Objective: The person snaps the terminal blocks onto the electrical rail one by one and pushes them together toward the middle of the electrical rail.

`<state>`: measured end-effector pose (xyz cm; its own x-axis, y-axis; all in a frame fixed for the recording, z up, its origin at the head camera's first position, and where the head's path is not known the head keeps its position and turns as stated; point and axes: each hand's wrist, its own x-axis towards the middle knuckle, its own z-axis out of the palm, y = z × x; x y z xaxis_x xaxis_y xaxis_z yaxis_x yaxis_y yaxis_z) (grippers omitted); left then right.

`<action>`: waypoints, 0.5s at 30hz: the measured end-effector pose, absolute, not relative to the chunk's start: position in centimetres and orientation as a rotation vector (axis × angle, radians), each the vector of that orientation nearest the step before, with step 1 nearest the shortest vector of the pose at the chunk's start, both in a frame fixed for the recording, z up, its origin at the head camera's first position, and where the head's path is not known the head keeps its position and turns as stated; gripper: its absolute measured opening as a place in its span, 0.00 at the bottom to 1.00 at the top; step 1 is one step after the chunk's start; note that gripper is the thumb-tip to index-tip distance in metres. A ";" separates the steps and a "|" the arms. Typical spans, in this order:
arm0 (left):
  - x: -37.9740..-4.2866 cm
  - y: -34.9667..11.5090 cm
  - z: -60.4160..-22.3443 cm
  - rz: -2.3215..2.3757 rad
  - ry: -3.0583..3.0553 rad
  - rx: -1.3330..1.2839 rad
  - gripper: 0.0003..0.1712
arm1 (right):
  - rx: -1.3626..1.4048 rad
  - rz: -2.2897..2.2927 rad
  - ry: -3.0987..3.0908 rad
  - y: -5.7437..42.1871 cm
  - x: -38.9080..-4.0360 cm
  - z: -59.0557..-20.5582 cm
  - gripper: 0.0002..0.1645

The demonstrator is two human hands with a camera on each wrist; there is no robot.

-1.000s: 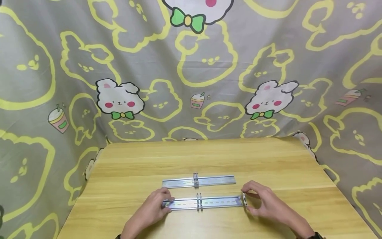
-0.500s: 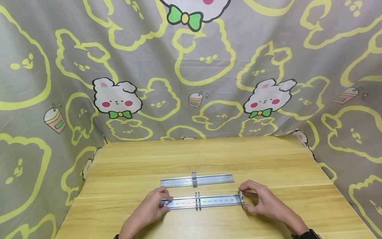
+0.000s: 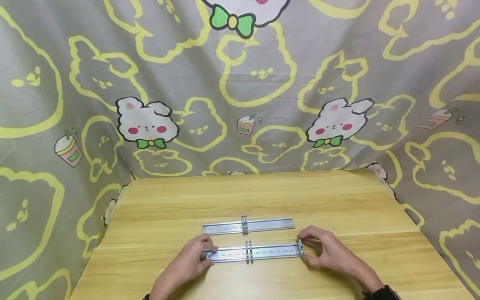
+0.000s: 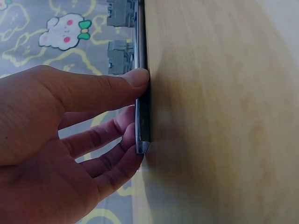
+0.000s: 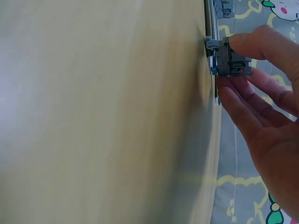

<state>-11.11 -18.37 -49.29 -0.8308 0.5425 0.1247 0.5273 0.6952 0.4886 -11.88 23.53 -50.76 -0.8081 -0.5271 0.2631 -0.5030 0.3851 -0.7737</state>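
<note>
A slotted metal DIN rail (image 3: 275,251) lies near the front of the table, with two thin grey terminal blocks (image 3: 247,252) standing across its middle. At its left end, my left hand (image 3: 191,257) grips the rail between thumb and fingers; the left wrist view shows the thumb on the rail's edge (image 4: 143,112). My right hand (image 3: 330,252) pinches another grey terminal block (image 5: 230,60) at the rail's right end. This block sits across the rail, a little in from the tip, in the right wrist view. Whether it is clipped on, I cannot tell.
Behind lies a second DIN rail (image 3: 270,225), parallel to the first, with several grey terminal blocks (image 3: 244,225) grouped at its middle. All rests on a wooden table (image 3: 180,200). A patterned grey curtain (image 3: 210,154) hangs behind and at both sides.
My right hand has moved slightly left, bringing its terminal block from beside the rail's right tip to over that end. The left hand keeps its hold on the rail.
</note>
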 end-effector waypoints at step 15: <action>-11.3 -18.4 -49.6 0.808 2.862 0.903 0.15 | -1.034 -1.272 2.693 20.3 -12.4 -50.6 0.29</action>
<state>-11.28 -18.45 -49.58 -0.8307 0.5436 0.1202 0.5261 0.6960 0.4886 -12.40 20.28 -50.59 -0.7850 -0.5555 0.2744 -0.5647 0.4593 -0.6857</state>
